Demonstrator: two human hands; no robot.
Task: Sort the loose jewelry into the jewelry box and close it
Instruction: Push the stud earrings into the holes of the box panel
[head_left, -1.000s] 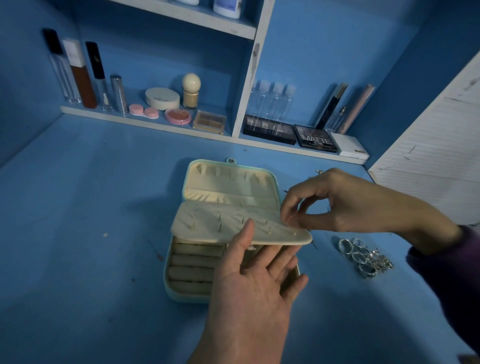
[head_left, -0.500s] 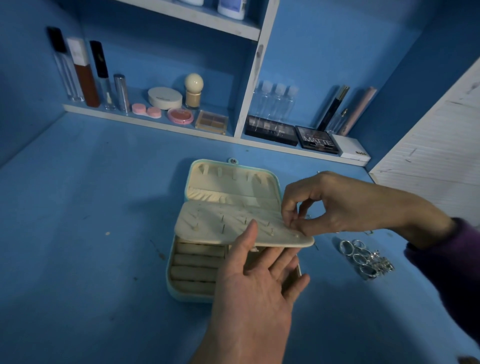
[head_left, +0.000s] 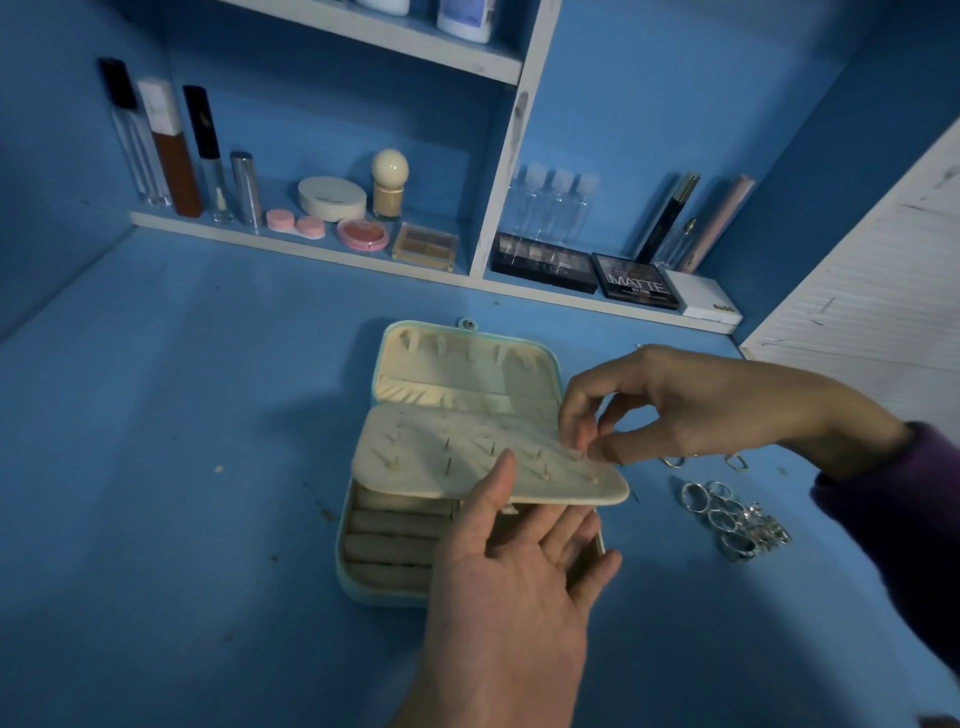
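So nearest to me, the left hand (head_left: 519, 566) is palm up with its fingers straight under the cream earring panel (head_left: 467, 457) and the thumb lying on top. I think it's propping the panel so it doesn't flop while things get pushed in. The right hand (head_left: 691, 410) comes in from the side, thumb and forefinger pinched on a tiny piece (head_left: 592, 453) at the panel's right edge. It's probably a stud, but honestly too small to tell.

The jewelry box (head_left: 358, 582) sits open mid-table, lid (head_left: 467, 364) flat behind. The raised panel and that left hand hide most of the ring rolls (head_left: 395, 540), so the panel is in the way for now.

The pile of rings (head_left: 732, 519) waits just right of the box, with a couple of hoops (head_left: 735, 461) under the right wrist. The makeup shelf (head_left: 311, 244) at the back is well clear.
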